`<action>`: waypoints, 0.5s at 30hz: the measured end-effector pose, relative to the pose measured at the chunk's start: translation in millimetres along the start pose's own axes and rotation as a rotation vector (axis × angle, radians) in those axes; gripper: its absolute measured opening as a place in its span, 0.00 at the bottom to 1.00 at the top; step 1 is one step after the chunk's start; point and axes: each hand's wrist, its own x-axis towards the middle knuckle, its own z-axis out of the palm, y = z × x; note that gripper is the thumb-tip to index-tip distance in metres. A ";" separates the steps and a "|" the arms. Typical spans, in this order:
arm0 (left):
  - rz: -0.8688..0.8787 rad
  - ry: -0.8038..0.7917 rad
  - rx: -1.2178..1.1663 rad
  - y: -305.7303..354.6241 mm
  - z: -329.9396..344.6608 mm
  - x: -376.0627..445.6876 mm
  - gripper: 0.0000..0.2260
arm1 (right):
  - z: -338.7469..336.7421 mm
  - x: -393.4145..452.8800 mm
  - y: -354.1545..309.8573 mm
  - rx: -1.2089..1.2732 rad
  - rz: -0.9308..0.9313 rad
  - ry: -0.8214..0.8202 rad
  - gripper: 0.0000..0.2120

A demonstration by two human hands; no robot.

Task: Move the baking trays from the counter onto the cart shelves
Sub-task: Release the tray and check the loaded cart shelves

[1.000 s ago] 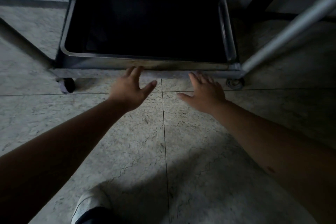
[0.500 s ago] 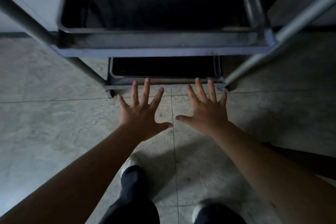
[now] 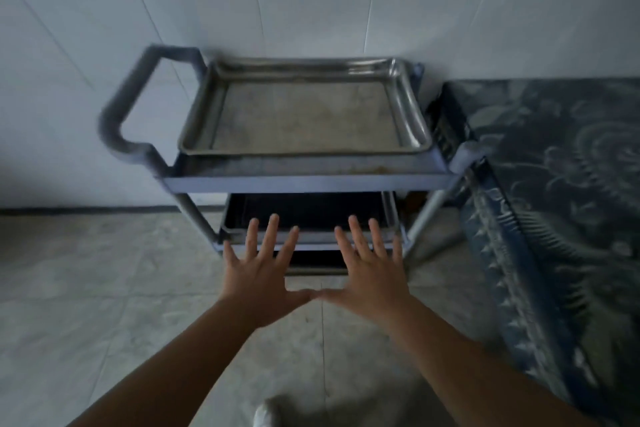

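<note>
A grey cart stands against the white wall. On its top shelf lies a metal baking tray, empty. A second tray sits dark on the middle shelf, and a dark edge of the lowest shelf shows below it. My left hand and my right hand hover side by side in front of the middle shelf, fingers spread and straight, thumbs almost touching. Neither hand holds anything or touches the cart.
The cart's handle juts out to the left. A surface covered with a blue patterned cloth stands close on the right of the cart. Tiled floor spreads in front and to the left. My shoe shows at the bottom.
The view has risen from the lowest shelf to the whole cart. My hands have come up from the bottom tray's edge and now hover spread before the middle shelf.
</note>
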 end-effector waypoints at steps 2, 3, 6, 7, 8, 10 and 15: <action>-0.031 0.017 -0.022 -2.4 -32.3 -5.5 0.51 | -34.1 1.4 -7.0 0.001 0.007 0.027 0.58; -0.042 0.019 -0.036 -5.4 -45.4 -7.3 0.51 | -47.9 3.3 -11.9 0.000 0.014 0.028 0.59; -0.053 0.026 -0.057 -19.4 -74.1 -6.6 0.53 | -75.9 11.9 -28.0 -0.028 0.030 0.040 0.60; -0.041 0.034 -0.049 -26.5 -81.9 -5.1 0.53 | -82.7 15.4 -34.4 -0.028 0.032 0.044 0.60; -0.028 0.039 -0.041 -33.9 -89.0 -3.8 0.52 | -88.7 18.0 -39.9 -0.022 0.029 0.049 0.59; -0.005 0.034 -0.023 -49.5 -101.8 0.3 0.51 | -97.7 23.5 -49.3 -0.022 0.018 0.068 0.59; 0.055 -0.020 0.017 -81.8 -120.0 20.2 0.53 | -107.5 44.3 -61.4 -0.025 0.088 0.056 0.59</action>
